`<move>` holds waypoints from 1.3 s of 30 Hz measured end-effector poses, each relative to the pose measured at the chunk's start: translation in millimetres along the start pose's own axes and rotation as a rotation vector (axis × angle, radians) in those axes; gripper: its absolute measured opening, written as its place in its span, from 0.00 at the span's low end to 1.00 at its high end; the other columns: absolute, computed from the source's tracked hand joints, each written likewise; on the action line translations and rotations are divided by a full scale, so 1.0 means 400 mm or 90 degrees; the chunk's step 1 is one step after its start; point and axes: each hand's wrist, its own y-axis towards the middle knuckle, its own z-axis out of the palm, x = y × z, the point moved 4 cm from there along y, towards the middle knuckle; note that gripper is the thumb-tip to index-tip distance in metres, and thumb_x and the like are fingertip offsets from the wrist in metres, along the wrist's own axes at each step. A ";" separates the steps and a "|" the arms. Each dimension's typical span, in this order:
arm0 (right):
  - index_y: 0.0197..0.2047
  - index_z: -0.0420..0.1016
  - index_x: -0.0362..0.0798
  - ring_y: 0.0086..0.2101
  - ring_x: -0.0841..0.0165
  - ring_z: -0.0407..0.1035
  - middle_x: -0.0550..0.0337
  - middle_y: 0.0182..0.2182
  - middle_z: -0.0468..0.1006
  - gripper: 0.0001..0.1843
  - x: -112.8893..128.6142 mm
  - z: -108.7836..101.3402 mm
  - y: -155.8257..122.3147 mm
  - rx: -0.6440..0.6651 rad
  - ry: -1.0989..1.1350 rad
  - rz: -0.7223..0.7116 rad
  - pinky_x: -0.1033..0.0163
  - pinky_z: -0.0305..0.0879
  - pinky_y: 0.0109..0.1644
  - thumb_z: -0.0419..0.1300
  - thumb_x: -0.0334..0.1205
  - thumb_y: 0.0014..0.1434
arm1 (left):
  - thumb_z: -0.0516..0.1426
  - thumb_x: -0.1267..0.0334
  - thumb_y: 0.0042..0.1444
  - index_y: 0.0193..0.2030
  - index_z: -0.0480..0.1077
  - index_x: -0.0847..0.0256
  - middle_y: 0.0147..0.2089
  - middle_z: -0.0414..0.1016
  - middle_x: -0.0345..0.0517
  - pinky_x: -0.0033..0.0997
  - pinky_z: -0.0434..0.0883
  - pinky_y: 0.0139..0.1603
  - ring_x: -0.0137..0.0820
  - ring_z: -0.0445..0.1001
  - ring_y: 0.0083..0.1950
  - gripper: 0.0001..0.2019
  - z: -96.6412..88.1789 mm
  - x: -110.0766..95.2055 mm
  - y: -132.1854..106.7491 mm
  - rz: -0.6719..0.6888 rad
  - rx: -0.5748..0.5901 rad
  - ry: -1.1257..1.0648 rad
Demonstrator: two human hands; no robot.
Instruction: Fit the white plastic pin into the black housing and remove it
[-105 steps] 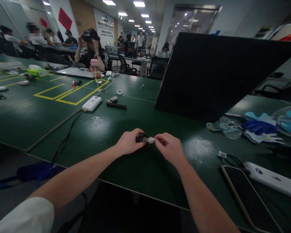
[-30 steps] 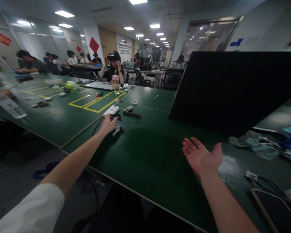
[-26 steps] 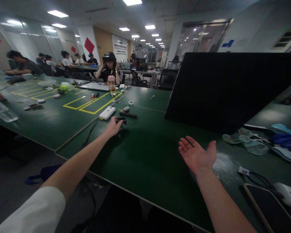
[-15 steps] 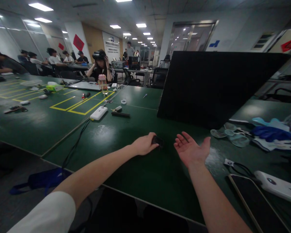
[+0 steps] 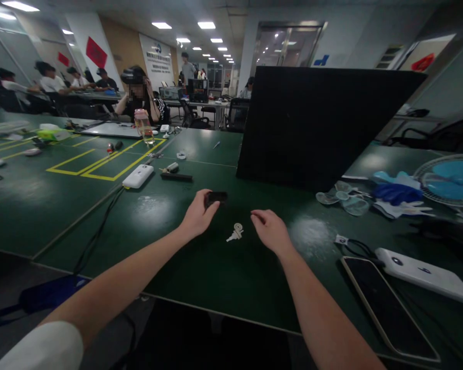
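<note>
My left hand (image 5: 199,213) is closed round a small dark box-like object (image 5: 217,197) held just above the green table. Its exact kind cannot be made out. Between my hands a small cluster of pale beige parts (image 5: 236,233), one of them ring-shaped, lies on the tabletop. My right hand (image 5: 270,229) is just right of these parts, its fingers curled and thumb drawn in. Whatever it may hold is hidden.
A large black panel (image 5: 316,128) stands upright ahead. Fan blades (image 5: 343,198), gloves (image 5: 397,194), a fan (image 5: 451,177), a phone (image 5: 389,306) and a white power bank (image 5: 424,275) lie right. Another power bank (image 5: 138,176) and a bottle (image 5: 144,126) are left; a person sits opposite.
The dark object has been lifted and turned in my left hand. Beige parts now show on the table between the hands. My right hand has gone from palm-up and open to curled.
</note>
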 end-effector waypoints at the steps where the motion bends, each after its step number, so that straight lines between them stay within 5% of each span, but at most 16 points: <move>1: 0.52 0.79 0.54 0.39 0.63 0.71 0.54 0.48 0.76 0.18 0.007 0.016 -0.003 0.052 -0.047 -0.020 0.57 0.67 0.42 0.58 0.49 0.63 | 0.53 0.51 0.65 0.62 0.57 0.61 0.49 0.73 0.52 0.41 0.72 0.49 0.37 0.74 0.46 0.24 -0.020 0.024 -0.001 -0.022 -0.001 0.001; 6: 0.60 0.74 0.56 0.39 0.64 0.71 0.53 0.52 0.73 0.23 0.030 0.061 -0.011 0.185 -0.143 -0.043 0.57 0.67 0.41 0.57 0.51 0.64 | 0.56 0.56 0.63 0.62 0.57 0.58 0.50 0.75 0.51 0.39 0.73 0.46 0.37 0.77 0.46 0.23 -0.035 0.068 -0.018 -0.062 0.097 0.002; 11: 0.46 0.81 0.55 0.39 0.63 0.71 0.54 0.45 0.74 0.16 0.039 0.063 -0.003 0.185 -0.179 -0.086 0.56 0.66 0.41 0.59 0.53 0.62 | 0.60 0.60 0.59 0.61 0.60 0.54 0.50 0.77 0.48 0.37 0.73 0.46 0.37 0.78 0.45 0.24 -0.019 0.023 -0.036 -0.044 0.149 0.048; 18: 0.44 0.78 0.53 0.32 0.65 0.70 0.57 0.37 0.78 0.16 0.041 0.033 -0.004 0.044 -0.039 -0.028 0.58 0.68 0.33 0.61 0.54 0.61 | 0.59 0.61 0.59 0.61 0.61 0.52 0.52 0.77 0.46 0.35 0.74 0.42 0.38 0.78 0.48 0.24 -0.021 -0.016 -0.056 -0.028 0.183 0.108; 25: 0.42 0.80 0.53 0.44 0.60 0.69 0.55 0.46 0.74 0.06 0.172 0.088 -0.050 -0.029 -0.139 -0.333 0.51 0.70 0.46 0.61 0.41 0.63 | 0.61 0.59 0.57 0.58 0.63 0.53 0.46 0.79 0.43 0.35 0.73 0.42 0.37 0.79 0.43 0.23 0.003 -0.045 -0.065 0.032 0.190 0.131; 32: 0.44 0.78 0.50 0.46 0.59 0.68 0.51 0.46 0.72 0.08 0.185 0.064 -0.053 -0.111 -0.160 -0.341 0.51 0.70 0.47 0.61 0.39 0.62 | 0.61 0.58 0.56 0.58 0.63 0.54 0.46 0.79 0.42 0.33 0.73 0.40 0.36 0.79 0.43 0.23 0.005 -0.049 -0.072 0.022 0.193 0.118; 34: 0.44 0.78 0.51 0.44 0.60 0.69 0.53 0.44 0.73 0.09 0.185 0.042 -0.065 -0.067 -0.155 -0.335 0.52 0.69 0.46 0.61 0.44 0.63 | 0.60 0.58 0.56 0.58 0.63 0.53 0.46 0.80 0.42 0.33 0.73 0.40 0.36 0.79 0.43 0.23 -0.003 -0.043 -0.067 0.003 0.184 0.121; 39: 0.45 0.80 0.56 0.41 0.60 0.70 0.55 0.42 0.77 0.15 0.167 0.055 -0.106 0.255 -0.246 -0.262 0.54 0.67 0.42 0.64 0.53 0.58 | 0.61 0.58 0.56 0.58 0.64 0.53 0.47 0.80 0.44 0.36 0.73 0.42 0.39 0.80 0.45 0.22 -0.023 -0.021 -0.050 -0.046 0.157 0.139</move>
